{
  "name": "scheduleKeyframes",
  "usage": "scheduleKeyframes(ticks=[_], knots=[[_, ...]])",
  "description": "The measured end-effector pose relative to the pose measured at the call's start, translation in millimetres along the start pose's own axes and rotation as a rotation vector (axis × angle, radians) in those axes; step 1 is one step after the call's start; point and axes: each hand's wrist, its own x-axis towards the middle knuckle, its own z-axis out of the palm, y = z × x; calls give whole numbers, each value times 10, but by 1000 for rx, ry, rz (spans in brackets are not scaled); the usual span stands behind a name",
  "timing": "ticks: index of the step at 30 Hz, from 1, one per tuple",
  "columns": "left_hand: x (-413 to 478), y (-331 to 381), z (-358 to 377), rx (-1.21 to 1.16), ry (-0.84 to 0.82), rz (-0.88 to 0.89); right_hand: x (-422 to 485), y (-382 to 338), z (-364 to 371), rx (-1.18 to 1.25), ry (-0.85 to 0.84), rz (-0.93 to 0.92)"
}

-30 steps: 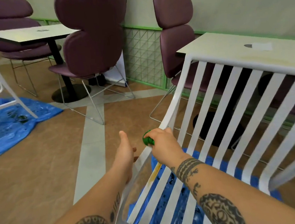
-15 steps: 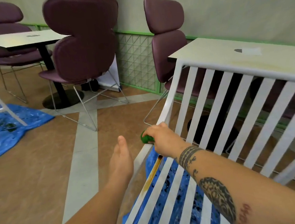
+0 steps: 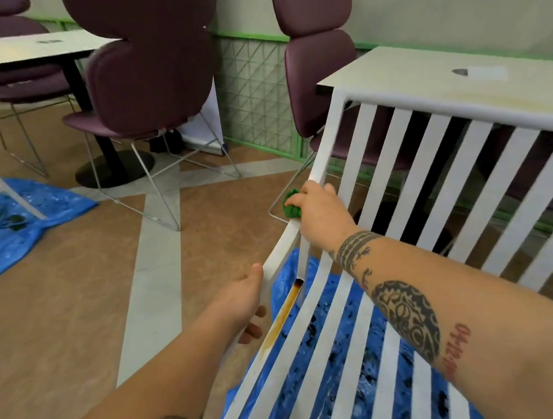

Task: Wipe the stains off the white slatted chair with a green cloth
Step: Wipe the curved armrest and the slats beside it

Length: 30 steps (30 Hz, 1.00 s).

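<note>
The white slatted chair (image 3: 458, 163) fills the right half of the view, its back and seat slats running toward me. A brown-yellow stain (image 3: 285, 308) streaks the leftmost seat slat. My right hand (image 3: 318, 210) presses a bunched green cloth (image 3: 291, 208) against the chair's left frame rail where back meets seat. My left hand (image 3: 244, 300) grips that same rail lower down, thumb on top and fingers curled underneath.
A blue plastic sheet (image 3: 347, 346) lies under the chair; another blue sheet (image 3: 5, 226) is at far left. Maroon chairs (image 3: 149, 70) on wire legs and two pale tables (image 3: 423, 72) stand behind. The floor is brown with grey strips.
My left hand, open and off the chair a moment ago, now holds the left rail. My right hand with the cloth has slid a little up the rail.
</note>
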Motion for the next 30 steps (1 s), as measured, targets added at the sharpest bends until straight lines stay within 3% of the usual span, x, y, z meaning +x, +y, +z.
scheduleKeyframes(ticks=[5,11,13,16,18,20,24,26,28,30], knots=[[-50,-8,-15,-130,-14,64,-738,-447,263,363,-8,73],[-91,-41,-77,-591,135,153,-1446,-950,351,771,-31,214],[-176,-94,-89,-590,251,259,-1620,-1019,360,807,-55,235],[-404,-192,-61,-410,454,464,-1772,-997,263,935,-140,316],[-529,-215,-26,-277,481,534,-1819,-917,129,1029,-150,375],[-632,-240,22,-188,460,550,-1864,-834,-11,1099,-108,453],[-951,-204,86,-87,424,633,-2024,-769,-323,1465,-97,653],[-1145,-111,103,-230,280,579,-2122,-719,-446,1555,-93,693],[-1355,17,107,-415,35,423,-2246,-680,-599,1608,-75,689],[-1525,90,112,-437,-148,284,-2372,-642,-737,1610,-67,669]])
